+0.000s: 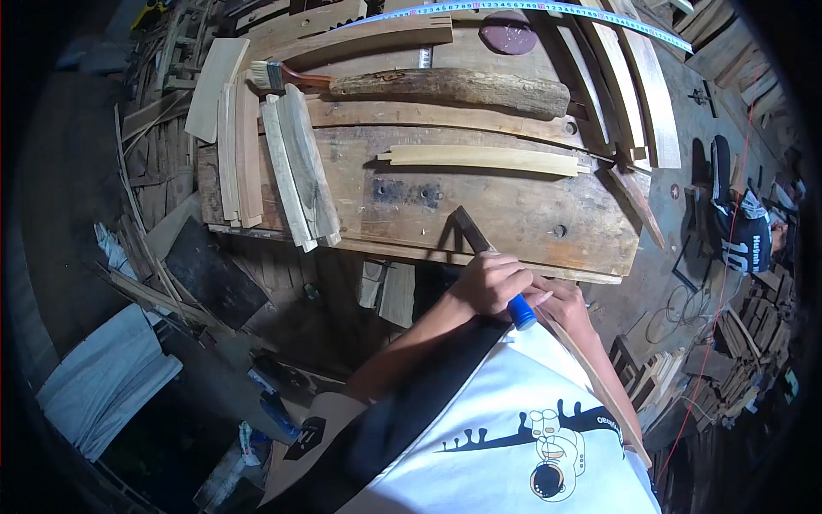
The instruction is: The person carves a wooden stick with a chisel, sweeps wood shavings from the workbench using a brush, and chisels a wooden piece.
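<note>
My left hand is closed around a tool with a flat dark blade and a blue handle end. The blade points away from me over the bench's front edge; its exact kind is unclear. Close beside it, my right hand is closed at the upper end of a long thin wooden strip, which slants down along my shirt. The right fingers are partly hidden behind the left hand. Beyond the hands, a pale tenoned wooden piece lies on the workbench.
A rough log piece, a brush and a tape measure lie farther back. Wooden pieces lie on the left, long boards on the right. Scrap wood and a dark garment are on the floor.
</note>
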`<state>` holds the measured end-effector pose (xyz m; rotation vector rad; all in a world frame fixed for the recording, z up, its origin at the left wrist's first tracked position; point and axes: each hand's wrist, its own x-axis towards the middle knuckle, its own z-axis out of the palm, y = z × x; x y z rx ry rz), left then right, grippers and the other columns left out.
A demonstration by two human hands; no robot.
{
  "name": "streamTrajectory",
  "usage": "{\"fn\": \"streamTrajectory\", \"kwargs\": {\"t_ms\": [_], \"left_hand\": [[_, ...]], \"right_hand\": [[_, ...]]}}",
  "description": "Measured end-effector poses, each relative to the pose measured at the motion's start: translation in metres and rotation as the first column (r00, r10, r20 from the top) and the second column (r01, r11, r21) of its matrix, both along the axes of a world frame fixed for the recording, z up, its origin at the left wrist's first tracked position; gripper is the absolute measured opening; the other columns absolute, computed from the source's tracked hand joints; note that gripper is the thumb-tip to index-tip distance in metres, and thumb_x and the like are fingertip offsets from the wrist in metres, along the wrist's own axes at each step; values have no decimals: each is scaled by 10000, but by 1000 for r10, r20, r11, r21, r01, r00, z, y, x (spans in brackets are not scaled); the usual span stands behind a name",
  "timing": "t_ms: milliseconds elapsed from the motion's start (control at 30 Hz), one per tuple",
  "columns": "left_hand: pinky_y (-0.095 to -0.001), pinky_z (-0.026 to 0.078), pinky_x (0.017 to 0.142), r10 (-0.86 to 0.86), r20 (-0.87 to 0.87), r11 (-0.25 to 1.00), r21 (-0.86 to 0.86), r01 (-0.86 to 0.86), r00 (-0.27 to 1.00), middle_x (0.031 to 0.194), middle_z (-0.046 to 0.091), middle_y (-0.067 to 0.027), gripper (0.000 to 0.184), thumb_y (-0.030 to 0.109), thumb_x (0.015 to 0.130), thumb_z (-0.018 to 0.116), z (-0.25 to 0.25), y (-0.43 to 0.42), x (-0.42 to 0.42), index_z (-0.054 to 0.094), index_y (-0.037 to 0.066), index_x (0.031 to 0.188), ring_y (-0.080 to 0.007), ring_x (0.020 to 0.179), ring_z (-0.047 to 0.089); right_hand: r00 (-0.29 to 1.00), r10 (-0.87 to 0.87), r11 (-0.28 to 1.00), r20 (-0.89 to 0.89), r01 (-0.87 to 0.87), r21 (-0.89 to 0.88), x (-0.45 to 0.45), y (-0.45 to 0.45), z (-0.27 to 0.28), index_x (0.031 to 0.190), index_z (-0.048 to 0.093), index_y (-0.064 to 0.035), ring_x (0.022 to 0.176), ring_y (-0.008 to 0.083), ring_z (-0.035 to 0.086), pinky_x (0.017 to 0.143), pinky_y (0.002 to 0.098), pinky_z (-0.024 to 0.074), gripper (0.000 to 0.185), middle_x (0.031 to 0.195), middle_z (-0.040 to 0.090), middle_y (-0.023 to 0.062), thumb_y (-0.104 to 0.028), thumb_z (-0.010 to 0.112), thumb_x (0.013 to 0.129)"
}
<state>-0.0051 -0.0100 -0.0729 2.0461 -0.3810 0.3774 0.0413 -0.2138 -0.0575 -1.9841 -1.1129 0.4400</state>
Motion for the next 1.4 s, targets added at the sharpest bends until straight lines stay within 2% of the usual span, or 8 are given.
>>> {"fn": "streamTrajectory", "kwargs": {"t_ms": [67, 300, 467, 667, 1067, 1167, 1300, 1400], "left_hand": [[-370, 424, 442, 1, 19, 996, -88, 1, 1000, 550, 516, -73, 372, 209, 784, 807, 5, 3, 3, 502, 78, 616, -257, 476, 557], [-390, 435, 464, -52, -22, 991, -121, 49, 998, 572, 498, -86, 392, 254, 824, 773, 25, 6, 2, 481, 75, 632, -277, 504, 563], [-392, 431, 463, -38, -54, 994, -109, 32, 998, 576, 498, -91, 391, 263, 831, 758, 18, 11, 2, 473, 78, 639, -282, 508, 565], [-385, 418, 456, 15, -75, 972, -233, -32, 997, 579, 490, -92, 374, 226, 821, 767, 27, 12, 0, 477, 68, 646, -273, 502, 553], [-389, 418, 450, 17, -78, 990, -138, -28, 997, 545, 474, -86, 390, 260, 826, 777, 9, 12, -1, 493, 72, 637, -270, 481, 542], [-389, 427, 452, 14, -83, 994, -110, -23, 996, 546, 490, -83, 364, 219, 813, 782, 10, 14, -1, 501, 70, 636, -265, 490, 559], [-382, 444, 465, 51, -93, 975, -211, -70, 994, 576, 536, -81, 317, 119, 768, 798, 34, 23, 2, 513, 61, 643, -264, 527, 599], [-383, 447, 477, 6, -101, 973, -230, -29, 995, 581, 522, -81, 326, 122, 768, 801, 47, 25, 0, 506, 59, 646, -271, 524, 590]], "right_hand": [[1000, -9, 1000, -27, 8, -10, 0, 4, 6, 1028, 723, -35, 723, 284, 682, 660, 378, 561, 331, 1159, 714, 144, -79, 779, 706], [983, 15, 999, -181, -20, -26, 8, 12, 16, 1068, 737, -35, 898, 338, 726, 766, 405, 585, 335, 1148, 704, 176, -113, 750, 742], [992, 11, 1000, -126, -14, -22, 9, 18, 18, 1069, 739, -46, 914, 340, 724, 775, 409, 584, 331, 1159, 702, 175, -124, 750, 747], [991, 40, 999, -129, -43, -23, 12, 19, 19, 1110, 734, -66, 897, 326, 722, 775, 404, 581, 367, 1184, 698, 157, -136, 742, 751], [992, 52, 998, -116, -54, -16, 18, 19, 17, 1063, 743, -74, 893, 322, 727, 763, 400, 589, 348, 1185, 705, 148, -116, 758, 718], [992, 59, 998, -116, -62, -26, 18, 18, 17, 1036, 743, -66, 906, 323, 729, 764, 396, 591, 328, 1206, 701, 157, -101, 762, 711], [984, 77, 994, -164, -88, -63, 20, 20, 20, 1033, 744, -63, 925, 317, 731, 774, 388, 593, 330, 1249, 689, 171, -104, 759, 706], [986, 116, 987, -120, -128, -93, 24, 22, 24, 1040, 746, -67, 933, 313, 731, 779, 383, 594, 336, 1279, 678, 169, -117, 742, 707]]}}
